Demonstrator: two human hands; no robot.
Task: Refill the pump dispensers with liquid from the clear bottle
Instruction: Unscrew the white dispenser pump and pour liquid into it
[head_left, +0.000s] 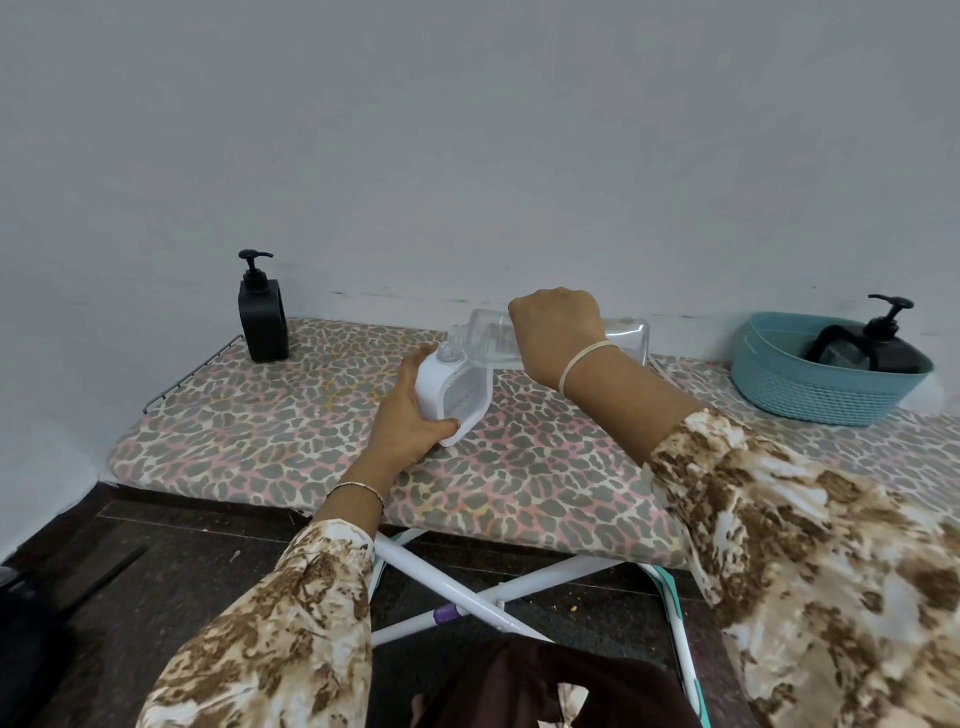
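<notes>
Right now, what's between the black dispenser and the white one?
Nothing. The head view shows only bare leopard-print board between the black dispenser and the white dispenser.

Open bench (291, 415) lies between the black dispenser (263, 320) at the far left corner and the white dispenser (453, 396); the teal basket (826, 387) blocks the far right; the wall closes the back.

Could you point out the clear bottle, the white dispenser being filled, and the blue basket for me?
clear bottle (626, 332): head camera view, on its see-through base end, right of the right hand.
white dispenser (434, 387): head camera view, on its white side wall.
blue basket (810, 392): head camera view, on its front lattice wall.
</notes>
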